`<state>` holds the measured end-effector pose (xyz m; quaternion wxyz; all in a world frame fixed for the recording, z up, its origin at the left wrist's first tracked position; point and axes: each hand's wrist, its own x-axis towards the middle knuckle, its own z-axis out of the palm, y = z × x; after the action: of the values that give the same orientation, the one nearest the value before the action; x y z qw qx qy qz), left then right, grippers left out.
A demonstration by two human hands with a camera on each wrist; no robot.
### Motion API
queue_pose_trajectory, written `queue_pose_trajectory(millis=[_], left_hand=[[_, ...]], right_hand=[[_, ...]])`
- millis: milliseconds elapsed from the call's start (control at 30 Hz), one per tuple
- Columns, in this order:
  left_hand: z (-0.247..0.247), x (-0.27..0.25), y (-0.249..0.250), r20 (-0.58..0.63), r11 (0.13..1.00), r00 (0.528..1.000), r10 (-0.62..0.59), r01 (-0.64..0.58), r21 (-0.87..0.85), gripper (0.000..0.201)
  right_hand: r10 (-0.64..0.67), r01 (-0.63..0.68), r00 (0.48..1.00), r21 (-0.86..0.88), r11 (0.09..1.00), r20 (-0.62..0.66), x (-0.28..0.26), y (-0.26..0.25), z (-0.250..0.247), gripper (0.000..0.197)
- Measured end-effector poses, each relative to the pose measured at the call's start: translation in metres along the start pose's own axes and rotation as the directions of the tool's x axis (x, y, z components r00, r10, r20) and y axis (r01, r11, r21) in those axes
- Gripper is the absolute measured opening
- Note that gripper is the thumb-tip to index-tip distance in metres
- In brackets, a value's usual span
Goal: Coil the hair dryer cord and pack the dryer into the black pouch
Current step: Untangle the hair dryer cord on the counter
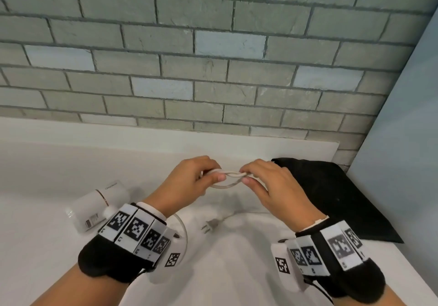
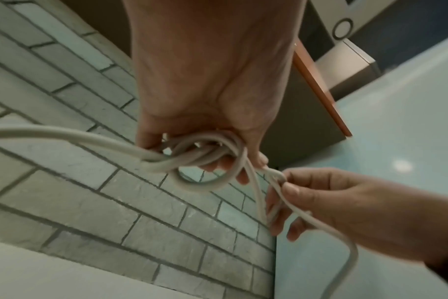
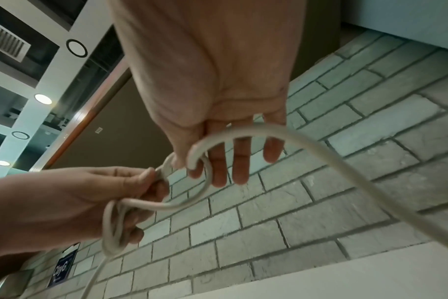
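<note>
Both hands are raised over the white table (image 1: 237, 258) with the white cord (image 1: 231, 174) stretched between them. My left hand (image 1: 216, 171) grips several small loops of the cord (image 2: 205, 149) in its curled fingers. My right hand (image 1: 245, 175) pinches a strand of the cord (image 3: 320, 145) between thumb and forefinger, and its other fingers are straighter. The white hair dryer (image 1: 99, 206) lies on the table at the left, beside my left wrist. The cord's plug (image 1: 209, 226) lies on the table below the hands. The black pouch (image 1: 331, 194) lies flat at the right.
A grey brick wall (image 1: 213, 68) rises behind the table's back edge. A pale blue panel (image 1: 407, 139) stands at the right, past the pouch. Slack cord (image 1: 183, 229) curves over the table by my left wrist.
</note>
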<state>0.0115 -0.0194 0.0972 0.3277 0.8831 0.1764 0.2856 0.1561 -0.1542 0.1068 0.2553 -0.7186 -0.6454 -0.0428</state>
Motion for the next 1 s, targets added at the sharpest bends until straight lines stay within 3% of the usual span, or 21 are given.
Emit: queue_pose_trajectory(millis=[100,200,333,433,467,567,667,733,800,867,1000], left_hand=[[0.004,0.002,0.001,-0.145,0.980,0.987,-0.076,0.047,-0.192,0.014],[0.006,0.002,0.000,-0.181,0.919,0.963,-0.198,0.118,-0.375,0.015],[0.006,0.004,-0.003,-0.094,0.715,0.919,-0.382,0.229,-0.661,0.016],[0.009,0.004,-0.001,0.006,0.549,0.890,-0.455,0.287,-0.785,0.019],[0.009,0.003,0.000,0.051,0.531,0.893,-0.446,0.310,-0.789,0.020],[0.001,0.001,0.005,0.297,0.595,0.895,-0.333,0.444,-0.670,0.026],[-0.007,0.000,0.013,0.510,0.702,0.816,-0.272,0.530,-0.475,0.045],[-0.004,0.001,0.019,0.458,0.802,0.860,-0.225,0.431,-0.414,0.034],[-0.001,0.004,0.021,0.312,0.804,0.922,-0.231,0.361,-0.472,0.026],[-0.003,0.011,0.017,0.177,0.676,0.926,-0.333,0.365,-0.640,0.029],[-0.022,0.018,0.002,0.105,0.236,0.878,-0.467,0.238,-0.942,0.035]], right_hand=[[0.031,-0.016,0.995,0.158,0.987,-0.091,0.000,0.003,0.005,0.023],[0.103,-0.098,0.995,0.377,0.921,0.008,-0.004,0.000,0.007,0.023],[0.137,-0.208,0.977,0.613,0.762,0.162,-0.008,0.004,0.011,0.019],[0.184,-0.226,0.974,0.608,0.761,0.132,-0.004,0.006,0.016,0.017],[0.201,-0.217,0.975,0.585,0.782,0.093,-0.003,0.007,0.017,0.016],[0.198,-0.155,0.979,0.496,0.855,-0.036,-0.002,0.011,0.018,0.017],[-0.002,0.015,0.999,0.311,0.950,-0.041,-0.003,0.008,0.021,0.018],[-0.032,0.047,0.997,0.220,0.974,-0.070,-0.002,0.004,0.022,0.020],[0.033,-0.004,0.996,0.318,0.948,-0.087,-0.001,0.002,0.020,0.027],[0.078,-0.065,0.997,0.440,0.896,-0.012,-0.002,0.004,0.019,0.027],[0.057,-0.111,0.992,0.545,0.831,0.115,-0.013,0.014,0.023,0.022]])
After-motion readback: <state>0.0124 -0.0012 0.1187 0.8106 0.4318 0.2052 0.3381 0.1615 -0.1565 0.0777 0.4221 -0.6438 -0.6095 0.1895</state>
